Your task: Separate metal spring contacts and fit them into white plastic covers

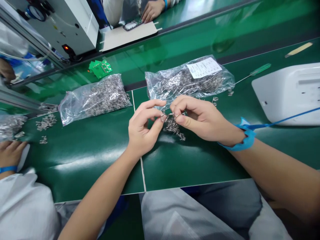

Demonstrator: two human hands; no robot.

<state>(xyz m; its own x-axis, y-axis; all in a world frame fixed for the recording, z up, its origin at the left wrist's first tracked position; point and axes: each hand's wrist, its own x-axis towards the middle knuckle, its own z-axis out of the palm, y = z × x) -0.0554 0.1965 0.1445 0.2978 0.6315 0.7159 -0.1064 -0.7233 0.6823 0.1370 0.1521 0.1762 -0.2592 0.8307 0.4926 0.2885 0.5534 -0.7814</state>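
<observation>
My left hand (145, 128) and my right hand (197, 116) meet over the green table, fingertips pinched on small shiny metal clips (170, 114). Their exact shape is too small to make out. Just under the fingers lies a loose pile of the same metal pieces (175, 127). Behind my hands rests a clear plastic bag (175, 81) full of such pieces, with a white printed label (204, 67) on top. A blue wrist strap (241, 141) circles my right wrist, its cord running off to the right.
Another filled bag (105, 96) lies to the left, near green circuit boards (100, 68) and scattered pieces (46, 121). A green-handled screwdriver (260, 69) and a white plastic housing (290, 93) are on the right. Co-workers' hands (153, 10) show across the table and at left (11, 153).
</observation>
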